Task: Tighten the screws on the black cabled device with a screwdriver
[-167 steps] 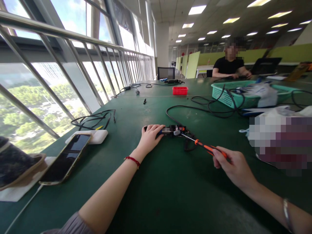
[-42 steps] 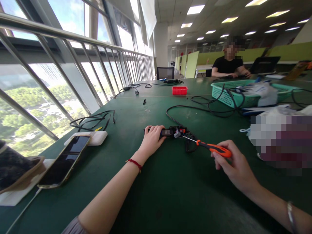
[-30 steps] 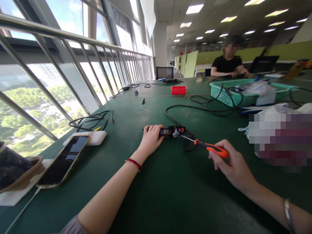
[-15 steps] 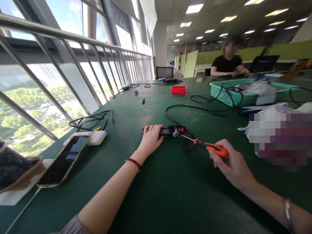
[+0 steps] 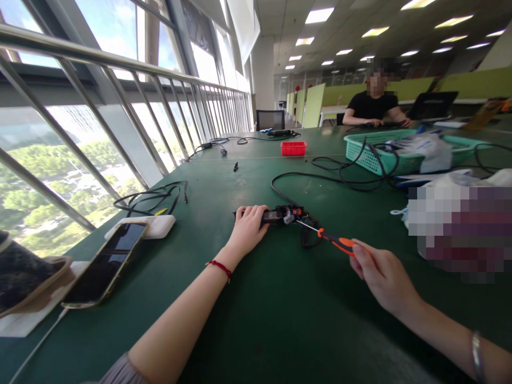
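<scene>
My left hand (image 5: 250,226) is wrapped over one end of a black corded device (image 5: 273,216) lying on the green table, steadying it from above. Its right end shows inner parts, with small grey and red pieces among wires, too small to make out. My right hand (image 5: 386,272) is closed round the rear of a screwdriver (image 5: 340,242) with an orange and black handle. The thin metal shaft points left, and its tip meets the device near the grey piece. A black wire loop (image 5: 312,238) hangs out beside the tip.
A small red bin (image 5: 293,149) stands beyond the device. To the right are a green basket (image 5: 366,154) with bags and a black cable (image 5: 280,176). A phone (image 5: 106,266) and coiled cord (image 5: 152,194) lie left. Across the table sits a person (image 5: 374,109).
My right hand has shifted slightly right along the screwdriver and closed further round the handle's end. The left hand and device stay put.
</scene>
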A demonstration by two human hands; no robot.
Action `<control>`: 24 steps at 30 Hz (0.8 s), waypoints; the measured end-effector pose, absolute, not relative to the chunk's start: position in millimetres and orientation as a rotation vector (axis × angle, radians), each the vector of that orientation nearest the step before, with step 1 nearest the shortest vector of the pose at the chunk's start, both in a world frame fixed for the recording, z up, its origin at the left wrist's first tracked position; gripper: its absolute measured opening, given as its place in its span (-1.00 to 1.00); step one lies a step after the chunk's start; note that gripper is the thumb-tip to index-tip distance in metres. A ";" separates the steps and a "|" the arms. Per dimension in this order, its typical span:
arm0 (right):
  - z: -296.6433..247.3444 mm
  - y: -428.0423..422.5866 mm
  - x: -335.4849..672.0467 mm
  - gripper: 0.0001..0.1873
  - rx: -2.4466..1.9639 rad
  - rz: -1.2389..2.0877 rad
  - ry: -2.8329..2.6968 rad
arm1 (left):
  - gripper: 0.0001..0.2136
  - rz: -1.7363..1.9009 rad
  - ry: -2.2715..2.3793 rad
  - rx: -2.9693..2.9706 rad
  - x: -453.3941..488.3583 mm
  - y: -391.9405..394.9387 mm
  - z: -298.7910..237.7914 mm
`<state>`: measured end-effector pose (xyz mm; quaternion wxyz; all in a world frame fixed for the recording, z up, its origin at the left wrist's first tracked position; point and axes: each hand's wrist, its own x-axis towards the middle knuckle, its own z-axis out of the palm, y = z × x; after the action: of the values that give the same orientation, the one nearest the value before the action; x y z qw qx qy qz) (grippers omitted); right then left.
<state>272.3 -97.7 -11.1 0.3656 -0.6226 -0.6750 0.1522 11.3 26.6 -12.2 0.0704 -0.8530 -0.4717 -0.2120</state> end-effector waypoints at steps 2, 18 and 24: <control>-12.8 -97.9 271.9 -0.59 -1.566 0.441 -1.750 | -0.75 -0.640 -1.417 -2.566 11.3 27.1 -12.9; -20.7 -94.1 281.6 -0.41 -1.572 0.549 -1.644 | -0.75 -0.646 -1.421 -2.571 11.3 26.3 -12.8; -13.6 -96.8 275.6 -0.71 -1.472 0.543 -1.663 | -0.75 -0.645 -1.419 -2.561 10.3 26.2 -13.0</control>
<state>275.6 -96.8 -13.6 0.4146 -0.5859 -0.6619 0.2161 10.3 26.2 -13.0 0.0719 -0.8520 -0.4721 -0.2147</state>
